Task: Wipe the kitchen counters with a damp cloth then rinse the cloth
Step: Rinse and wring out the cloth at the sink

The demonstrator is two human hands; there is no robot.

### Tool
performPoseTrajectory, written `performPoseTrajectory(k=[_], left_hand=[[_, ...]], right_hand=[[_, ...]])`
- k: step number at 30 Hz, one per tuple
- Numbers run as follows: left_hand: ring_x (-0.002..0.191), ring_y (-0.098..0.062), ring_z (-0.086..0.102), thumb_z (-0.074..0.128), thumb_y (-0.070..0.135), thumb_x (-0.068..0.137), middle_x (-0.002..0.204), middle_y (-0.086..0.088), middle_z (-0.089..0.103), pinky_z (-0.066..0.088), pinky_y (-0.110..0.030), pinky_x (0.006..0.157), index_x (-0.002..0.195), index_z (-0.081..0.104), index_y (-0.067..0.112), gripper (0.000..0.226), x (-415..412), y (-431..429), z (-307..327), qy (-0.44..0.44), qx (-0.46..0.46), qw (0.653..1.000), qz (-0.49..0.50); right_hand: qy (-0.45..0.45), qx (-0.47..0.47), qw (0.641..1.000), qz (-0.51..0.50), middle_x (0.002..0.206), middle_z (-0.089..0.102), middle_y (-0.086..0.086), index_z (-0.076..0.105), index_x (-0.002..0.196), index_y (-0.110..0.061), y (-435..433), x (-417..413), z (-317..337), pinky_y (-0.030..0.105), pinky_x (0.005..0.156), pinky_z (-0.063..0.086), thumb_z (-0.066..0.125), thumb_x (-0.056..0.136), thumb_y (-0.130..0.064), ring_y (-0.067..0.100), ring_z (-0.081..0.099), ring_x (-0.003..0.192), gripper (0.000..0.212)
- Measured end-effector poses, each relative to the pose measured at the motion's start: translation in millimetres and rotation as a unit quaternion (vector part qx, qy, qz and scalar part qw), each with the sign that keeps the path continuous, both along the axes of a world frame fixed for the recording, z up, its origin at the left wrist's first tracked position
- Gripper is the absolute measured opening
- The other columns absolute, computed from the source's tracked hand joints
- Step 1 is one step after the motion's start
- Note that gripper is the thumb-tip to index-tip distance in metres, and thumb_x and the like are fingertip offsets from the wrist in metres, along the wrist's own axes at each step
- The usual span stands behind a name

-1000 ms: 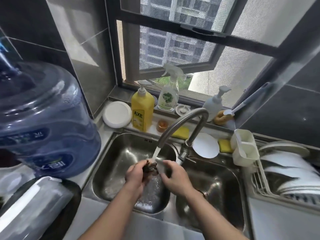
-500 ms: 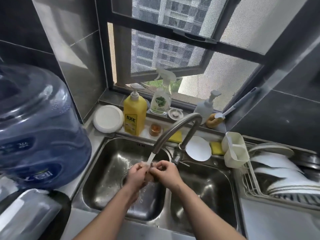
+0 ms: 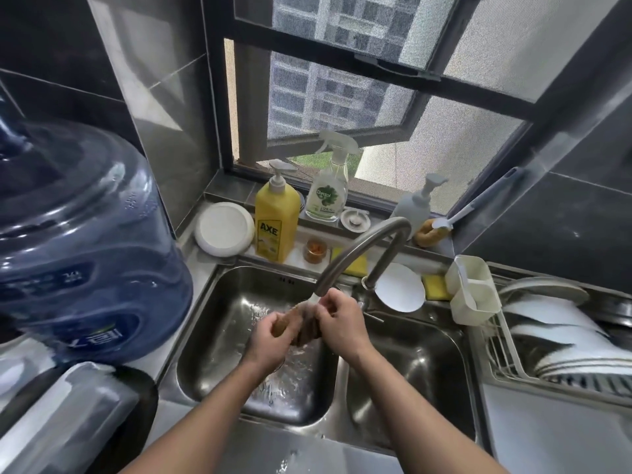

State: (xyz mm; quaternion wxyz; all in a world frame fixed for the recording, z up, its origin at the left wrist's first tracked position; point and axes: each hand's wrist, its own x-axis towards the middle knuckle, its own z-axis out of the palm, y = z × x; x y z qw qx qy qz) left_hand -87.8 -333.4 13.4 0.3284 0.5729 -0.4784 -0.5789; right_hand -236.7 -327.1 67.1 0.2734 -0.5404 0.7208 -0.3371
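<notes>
Cloth (image 3: 301,325) bunched between both hands under faucet (image 3: 359,254) stream, over left basin (image 3: 219,336); long axis runs hand to hand; left hand (image 3: 270,340) and right hand (image 3: 342,325) each closed on one end, equally near

The steel table (image 3: 191,268) around the double sink carries a big blue water jug (image 3: 78,241) at left, a yellow soap bottle (image 3: 276,227), white lid (image 3: 224,229) and sponges (image 3: 434,288) behind, a dish rack (image 3: 506,357) at right.
</notes>
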Motion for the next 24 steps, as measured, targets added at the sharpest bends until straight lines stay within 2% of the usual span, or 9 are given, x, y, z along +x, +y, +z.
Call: performPoseTrajectory(k=[3, 7, 10, 12, 16, 18, 20, 22, 24], left_hand=[[0.064, -0.008, 0.061, 0.074, 0.074, 0.055, 0.071, 0.006, 0.069, 0.055, -0.044, 0.068, 0.083, 0.064, 0.019, 0.062, 6.9, -0.4, -9.4, -0.049, -0.013, 0.998, -0.028], [0.095, -0.011, 0.059, 0.076, 0.052, 0.065, 0.111, 0.009, 0.056, 0.053, -0.036, 0.088, 0.120, 0.057, 0.032, 0.062, 0.4, 0.7, -4.2, -0.147, -0.095, 0.983, -0.059], [0.073, -0.022, 0.068, 0.065, 0.050, 0.068, 0.081, 0.004, 0.069, 0.059, -0.048, 0.068, 0.095, 0.062, 0.041, 0.029, -4.5, -1.9, -2.3, -0.100, -0.085, 0.988, -0.084], [0.062, -0.024, 0.068, 0.060, 0.046, 0.072, 0.068, 0.005, 0.067, 0.058, -0.050, 0.057, 0.092, 0.061, 0.042, 0.020, -4.5, -4.1, -8.0, -0.097, -0.081, 0.990, -0.067], [0.071, -0.020, 0.068, 0.066, 0.036, 0.077, 0.072, 0.009, 0.068, 0.058, -0.046, 0.066, 0.087, 0.066, 0.040, 0.011, -5.3, -2.8, -6.9, -0.078, -0.127, 0.986, -0.077], [0.078, -0.017, 0.072, 0.076, 0.029, 0.078, 0.081, 0.006, 0.075, 0.060, -0.040, 0.073, 0.089, 0.072, 0.042, 0.018, -2.2, -2.2, -5.5, -0.018, -0.115, 0.991, -0.063], [0.079, -0.015, 0.073, 0.079, 0.033, 0.074, 0.083, 0.003, 0.077, 0.059, -0.036, 0.074, 0.087, 0.076, 0.038, 0.015, 2.2, -2.6, -9.3, 0.003, -0.119, 0.992, -0.033], [0.075, -0.012, 0.071, 0.074, 0.030, 0.077, 0.079, 0.003, 0.075, 0.057, -0.033, 0.070, 0.082, 0.075, 0.030, 0.005, 5.5, -2.6, -9.9, 0.004, -0.129, 0.992, -0.017], [0.073, -0.010, 0.066, 0.063, 0.016, 0.086, 0.077, 0.003, 0.072, 0.054, -0.027, 0.069, 0.084, 0.068, 0.027, 0.012, 6.0, -6.6, -11.1, -0.015, -0.124, 0.992, -0.011]], right_hand=[[-0.024, 0.002, 1.000, 0.004, 0.065, 0.051, -0.008, 0.046, 0.066, -0.024, 3.2, 2.4, 2.6, 0.024, 0.059, 0.039, 0.058, 0.088, -0.012, 0.007, 0.044, 0.061, 0.027], [-0.109, 0.016, 0.993, 0.035, 0.067, 0.047, -0.004, 0.045, 0.075, -0.017, 10.3, 8.8, 2.4, 0.021, 0.056, 0.039, 0.055, 0.096, -0.017, 0.006, 0.043, 0.059, 0.023], [-0.145, -0.001, 0.989, 0.038, 0.066, 0.050, -0.010, 0.051, 0.079, -0.015, 12.2, 13.5, 5.5, 0.015, 0.056, 0.041, 0.055, 0.097, -0.017, -0.002, 0.048, 0.056, 0.019], [-0.144, -0.009, 0.989, 0.036, 0.067, 0.054, -0.011, 0.055, 0.080, -0.017, 10.9, 13.8, 6.7, 0.014, 0.060, 0.042, 0.055, 0.097, -0.015, -0.004, 0.052, 0.060, 0.017], [-0.147, -0.020, 0.988, 0.038, 0.074, 0.064, -0.004, 0.059, 0.085, -0.011, 7.5, 11.0, 8.7, 0.018, 0.065, 0.048, 0.052, 0.094, -0.007, 0.005, 0.060, 0.067, 0.012], [-0.139, -0.012, 0.990, 0.008, 0.071, 0.058, -0.006, 0.053, 0.079, -0.018, 6.5, 8.8, 7.1, 0.020, 0.063, 0.044, 0.053, 0.093, -0.009, 0.005, 0.053, 0.064, 0.017], [-0.129, -0.003, 0.992, -0.008, 0.071, 0.052, -0.006, 0.049, 0.077, -0.022, 6.5, 6.6, 1.8, 0.022, 0.063, 0.041, 0.054, 0.094, -0.012, 0.006, 0.048, 0.064, 0.020], [-0.141, 0.010, 0.990, -0.004, 0.072, 0.052, -0.004, 0.051, 0.080, -0.019, 7.2, 7.6, -1.8, 0.025, 0.062, 0.043, 0.052, 0.095, -0.014, 0.008, 0.048, 0.065, 0.016], [-0.171, 0.017, 0.985, 0.015, 0.073, 0.054, -0.006, 0.053, 0.086, -0.017, 7.0, 12.8, -1.2, 0.023, 0.060, 0.043, 0.049, 0.097, -0.013, 0.004, 0.050, 0.064, 0.013]])
